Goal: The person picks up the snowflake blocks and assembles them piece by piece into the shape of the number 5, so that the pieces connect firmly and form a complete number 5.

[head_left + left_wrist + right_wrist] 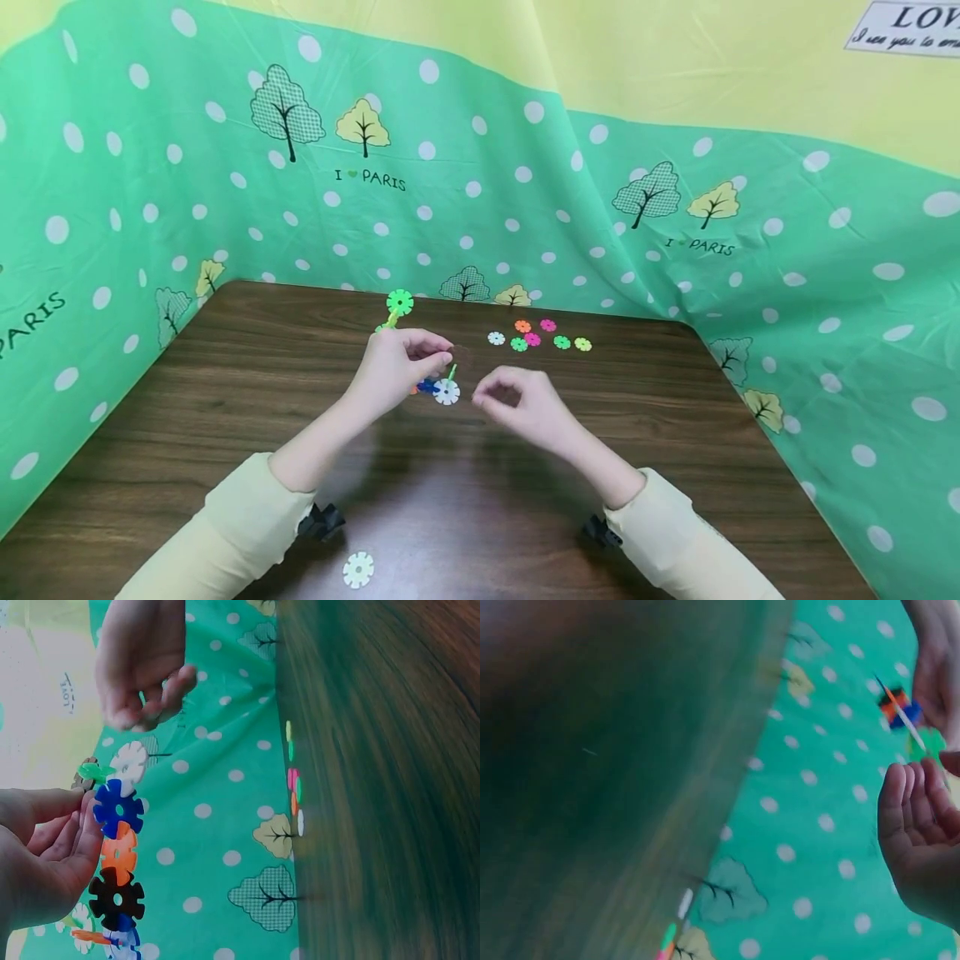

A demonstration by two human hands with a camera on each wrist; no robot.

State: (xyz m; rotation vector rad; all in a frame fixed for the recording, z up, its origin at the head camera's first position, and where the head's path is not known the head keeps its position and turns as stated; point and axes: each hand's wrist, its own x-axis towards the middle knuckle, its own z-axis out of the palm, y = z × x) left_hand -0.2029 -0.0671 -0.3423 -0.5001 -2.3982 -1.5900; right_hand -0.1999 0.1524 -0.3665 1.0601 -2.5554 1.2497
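My left hand (397, 367) pinches the brown notched disc (84, 780) at the end of a chain of interlocking snowflake discs. Beside that disc are a green disc (97, 772) and a white disc (129, 765). A blue disc (118, 810), an orange disc (118, 851) and a dark disc (118, 900) continue the chain, raised above the table. A bright green disc (400, 302) shows past the left hand in the head view. Just right of the chain, my right hand (531, 406) hovers with loosely bent fingers and nothing visible in them.
Several loose discs, among them an orange one (522, 326), a white one (496, 338) and a yellow one (582, 344), lie toward the back of the wooden table (645, 467). One pale disc (358, 570) lies near the front edge. A green dotted cloth (480, 217) hangs behind.
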